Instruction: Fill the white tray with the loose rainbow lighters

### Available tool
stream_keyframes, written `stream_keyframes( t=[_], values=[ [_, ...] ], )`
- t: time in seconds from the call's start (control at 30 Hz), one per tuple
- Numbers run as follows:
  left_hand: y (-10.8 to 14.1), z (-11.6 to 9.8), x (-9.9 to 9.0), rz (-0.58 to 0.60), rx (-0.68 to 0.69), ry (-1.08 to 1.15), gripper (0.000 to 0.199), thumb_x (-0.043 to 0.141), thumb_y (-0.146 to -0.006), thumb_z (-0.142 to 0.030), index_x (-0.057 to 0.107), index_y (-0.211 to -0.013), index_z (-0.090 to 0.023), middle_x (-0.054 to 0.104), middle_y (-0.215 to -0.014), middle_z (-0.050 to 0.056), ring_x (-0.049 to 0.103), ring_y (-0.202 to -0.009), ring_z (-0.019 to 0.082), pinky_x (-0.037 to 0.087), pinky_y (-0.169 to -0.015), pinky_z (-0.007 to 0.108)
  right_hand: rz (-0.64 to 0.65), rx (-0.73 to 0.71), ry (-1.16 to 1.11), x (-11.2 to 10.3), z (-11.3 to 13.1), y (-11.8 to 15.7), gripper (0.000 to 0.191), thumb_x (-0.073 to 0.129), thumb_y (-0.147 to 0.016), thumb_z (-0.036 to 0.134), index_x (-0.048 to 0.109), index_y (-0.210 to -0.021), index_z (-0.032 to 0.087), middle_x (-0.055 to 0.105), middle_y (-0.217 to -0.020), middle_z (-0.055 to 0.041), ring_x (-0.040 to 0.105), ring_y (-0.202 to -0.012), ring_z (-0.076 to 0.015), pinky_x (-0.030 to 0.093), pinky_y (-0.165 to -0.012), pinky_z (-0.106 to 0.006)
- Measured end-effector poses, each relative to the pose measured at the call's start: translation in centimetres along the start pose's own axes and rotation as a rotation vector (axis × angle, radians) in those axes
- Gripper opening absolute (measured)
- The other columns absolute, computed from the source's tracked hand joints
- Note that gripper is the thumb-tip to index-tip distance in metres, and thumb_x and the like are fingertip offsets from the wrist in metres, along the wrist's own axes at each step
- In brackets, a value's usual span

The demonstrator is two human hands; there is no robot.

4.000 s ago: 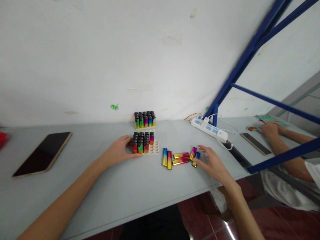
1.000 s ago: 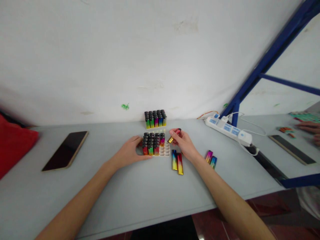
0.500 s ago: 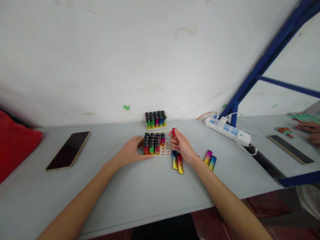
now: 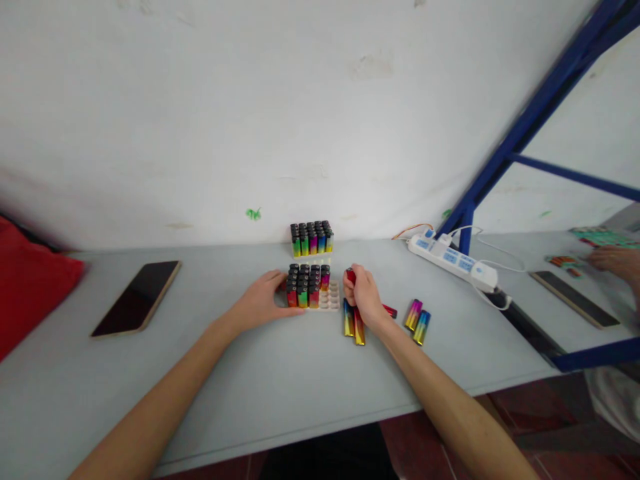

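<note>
My left hand [image 4: 264,301] curls round the left side of a white tray [image 4: 330,301] of upright lighters [image 4: 303,293], thumb along its front edge. Several pockets at the tray's right side are bare. My right hand [image 4: 361,292] is closed on a red lighter [image 4: 351,275], just right of the tray. Beneath and in front of it lie a blue-and-gold lighter [image 4: 349,320] and a red-and-gold lighter [image 4: 359,328]; another red lighter [image 4: 390,311] shows partly behind my wrist. Behind the tray stands a second block of lighters [image 4: 313,241].
A pink-and-gold [image 4: 413,315] and a blue-and-gold lighter [image 4: 422,327] lie to the right. Farther right are a power strip [image 4: 453,260] and a blue frame [image 4: 493,167]. A phone [image 4: 137,299] and a red cloth [image 4: 33,287] lie left. A person's hand [image 4: 617,260] is far right.
My right hand has drawn slightly back and right with the red lighter, now more hidden in the fingers. Another red lighter has come into sight behind my wrist. My left hand has stayed at the tray.
</note>
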State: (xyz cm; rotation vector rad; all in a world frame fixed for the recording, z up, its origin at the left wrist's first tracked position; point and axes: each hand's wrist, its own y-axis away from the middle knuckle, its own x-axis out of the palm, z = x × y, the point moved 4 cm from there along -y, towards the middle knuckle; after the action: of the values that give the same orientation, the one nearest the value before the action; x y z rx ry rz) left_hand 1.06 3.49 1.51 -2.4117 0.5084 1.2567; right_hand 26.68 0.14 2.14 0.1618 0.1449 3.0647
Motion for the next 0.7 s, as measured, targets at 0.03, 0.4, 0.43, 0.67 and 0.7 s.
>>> stream_keyframes(
  t=[0.03, 0.4, 0.43, 0.67, 0.7],
  values=[
    [0.00, 0.00, 0.00, -0.001, 0.001, 0.001, 0.068, 0.091, -0.076, -0.082, 0.078, -0.108, -0.024, 0.079, -0.112, 0.010, 0.076, -0.106, 0.037, 0.062, -0.095, 0.046, 0.010, 0.002, -0.002, 0.02, 0.01, 0.04, 0.063, 0.051, -0.102, 0.077, 0.036, -0.060, 0.031, 0.025, -0.051, 0.0074, 0.015, -0.049, -0.0112, 0.015, -0.046, -0.029],
    [0.02, 0.03, -0.01, -0.003, 0.006, 0.006, 0.068, 0.091, -0.078, -0.082, 0.078, -0.110, -0.024, 0.080, -0.114, 0.011, 0.076, -0.108, 0.037, 0.062, -0.097, 0.047, 0.072, 0.015, 0.002, 0.48, -0.34, 0.10, 0.071, 0.056, -0.095, 0.089, 0.036, -0.059, 0.031, 0.025, -0.051, 0.0080, 0.017, -0.049, -0.0108, 0.014, -0.047, -0.029],
    [0.02, 0.06, 0.00, -0.006, 0.008, 0.007, 0.068, 0.091, -0.078, -0.083, 0.079, -0.110, -0.024, 0.080, -0.114, 0.011, 0.076, -0.108, 0.037, 0.062, -0.097, 0.047, 0.072, 0.016, 0.011, 0.45, -0.41, 0.08, 0.069, 0.054, -0.098, 0.085, 0.036, -0.060, 0.031, 0.024, -0.051, 0.0078, 0.017, -0.049, -0.0114, 0.015, -0.047, -0.029],
    [0.01, 0.18, 0.08, 0.002, 0.018, -0.004, 0.069, 0.091, -0.079, -0.083, 0.079, -0.111, -0.024, 0.080, -0.113, 0.011, 0.076, -0.107, 0.037, 0.061, -0.096, 0.046, 0.106, 0.007, 0.006, 0.51, -0.46, -0.04, 0.074, 0.057, -0.094, 0.095, 0.040, -0.063, 0.030, 0.025, -0.052, 0.0087, 0.017, -0.050, -0.0114, 0.016, -0.048, -0.029],
    [0.02, 0.18, 0.08, 0.002, 0.018, -0.002, 0.068, 0.091, -0.079, -0.082, 0.079, -0.112, -0.024, 0.080, -0.113, 0.011, 0.076, -0.106, 0.036, 0.061, -0.096, 0.046, 0.116, 0.001, -0.001, 0.52, -0.44, -0.05, 0.077, 0.059, -0.091, 0.100, 0.043, -0.064, 0.030, 0.025, -0.053, 0.0090, 0.018, -0.050, -0.0114, 0.017, -0.049, -0.029]
  ],
)
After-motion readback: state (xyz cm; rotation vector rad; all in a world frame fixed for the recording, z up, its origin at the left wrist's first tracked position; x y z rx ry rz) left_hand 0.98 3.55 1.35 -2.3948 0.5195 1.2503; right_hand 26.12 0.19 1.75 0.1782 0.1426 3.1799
